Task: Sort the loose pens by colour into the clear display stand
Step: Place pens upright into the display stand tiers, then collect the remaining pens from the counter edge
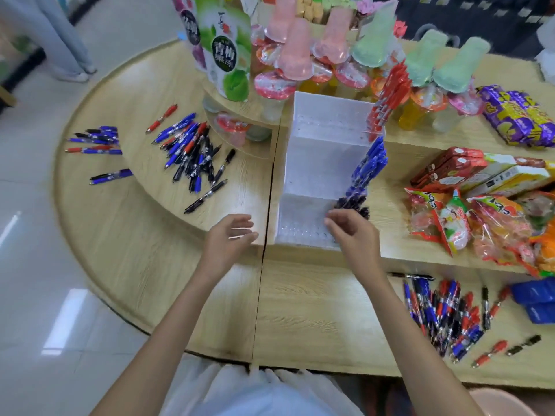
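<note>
The clear display stand (315, 163) rises in three steps on the wooden table. Red pens (387, 100) stand in its top row at the right, blue pens (368, 169) in the middle row, black pens (353, 204) in the bottom row. My right hand (351, 232) hovers at the bottom row beside the black pens, fingers curled; whether it pinches a pen is unclear. My left hand (231, 238) is just left of the stand, fingers relaxed and empty. Loose mixed pens lie in a left pile (192, 151) and a right pile (444, 316).
More loose pens (96, 139) lie at the far left on the lower shelf. Snack bags (468, 223) and boxes (480, 172) crowd the right. Jelly cups (300, 55) and a tall drink pouch (225, 46) stand behind the stand. Blue boxes (537, 301) sit at the right edge.
</note>
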